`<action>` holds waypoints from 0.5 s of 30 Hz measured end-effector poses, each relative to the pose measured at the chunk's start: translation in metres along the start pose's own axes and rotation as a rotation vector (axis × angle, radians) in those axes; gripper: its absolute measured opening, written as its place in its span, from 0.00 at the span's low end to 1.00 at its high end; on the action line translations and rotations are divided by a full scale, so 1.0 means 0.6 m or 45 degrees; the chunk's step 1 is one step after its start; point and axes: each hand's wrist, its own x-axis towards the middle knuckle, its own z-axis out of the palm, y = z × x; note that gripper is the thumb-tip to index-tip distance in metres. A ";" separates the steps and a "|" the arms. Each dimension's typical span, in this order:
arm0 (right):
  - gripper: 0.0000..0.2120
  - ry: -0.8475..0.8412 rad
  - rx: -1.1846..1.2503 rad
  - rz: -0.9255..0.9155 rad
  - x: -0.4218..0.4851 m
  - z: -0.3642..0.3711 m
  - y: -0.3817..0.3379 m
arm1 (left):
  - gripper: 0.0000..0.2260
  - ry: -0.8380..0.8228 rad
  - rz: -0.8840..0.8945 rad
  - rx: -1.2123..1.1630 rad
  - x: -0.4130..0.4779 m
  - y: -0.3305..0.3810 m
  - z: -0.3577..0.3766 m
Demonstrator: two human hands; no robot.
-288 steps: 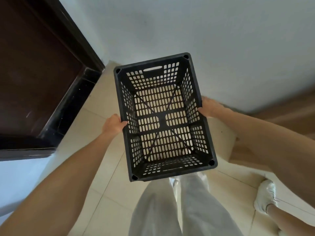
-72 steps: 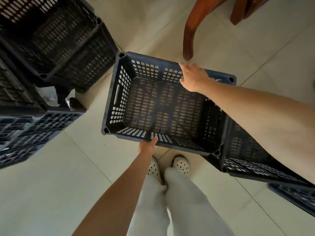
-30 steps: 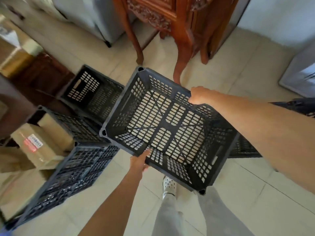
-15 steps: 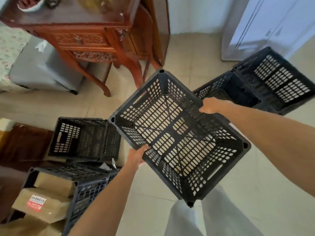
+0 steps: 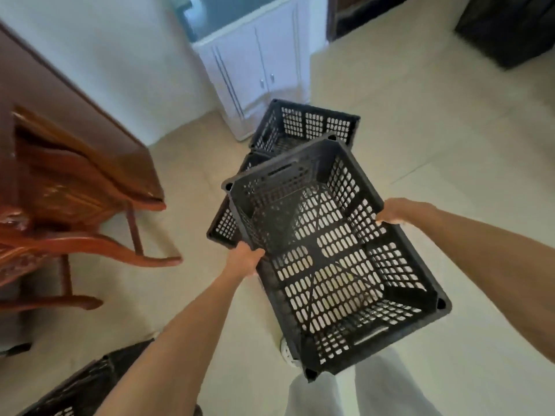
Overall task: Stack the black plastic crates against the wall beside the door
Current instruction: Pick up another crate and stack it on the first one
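I hold an empty black perforated crate (image 5: 333, 259) in the air in front of my waist, its open top facing me. My left hand (image 5: 244, 261) grips its left long rim and my right hand (image 5: 396, 211) grips its right long rim. Beyond it, two more black crates stand on the floor: one (image 5: 303, 124) by the white cabinet, and another (image 5: 223, 223) partly hidden under the held crate. The corner of a further black crate (image 5: 87, 382) shows at the bottom left.
A carved wooden table with curved legs (image 5: 75, 244) stands at the left. A white cabinet (image 5: 255, 61) stands against the far wall. A dark object (image 5: 507, 28) sits at the top right. Beige tiled floor (image 5: 435, 130) spreads to the right.
My view has swung right with the crate in both hands. The wooden table has slid to the left edge and the white cabinet and the floor crates have come to the centre.
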 end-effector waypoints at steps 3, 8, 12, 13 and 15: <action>0.15 -0.006 0.125 0.124 -0.016 -0.022 0.134 | 0.19 -0.085 0.109 0.130 0.007 0.140 0.034; 0.17 0.064 0.336 0.335 -0.037 -0.050 0.340 | 0.17 -0.164 0.324 0.308 -0.018 0.384 0.112; 0.15 0.015 0.430 0.418 -0.053 -0.069 0.467 | 0.17 -0.139 0.492 0.575 -0.047 0.544 0.177; 0.18 0.009 0.471 0.441 -0.054 -0.075 0.494 | 0.16 -0.126 0.540 0.635 -0.053 0.580 0.190; 0.19 0.021 0.533 0.473 -0.057 -0.091 0.540 | 0.15 -0.096 0.634 0.687 -0.060 0.650 0.212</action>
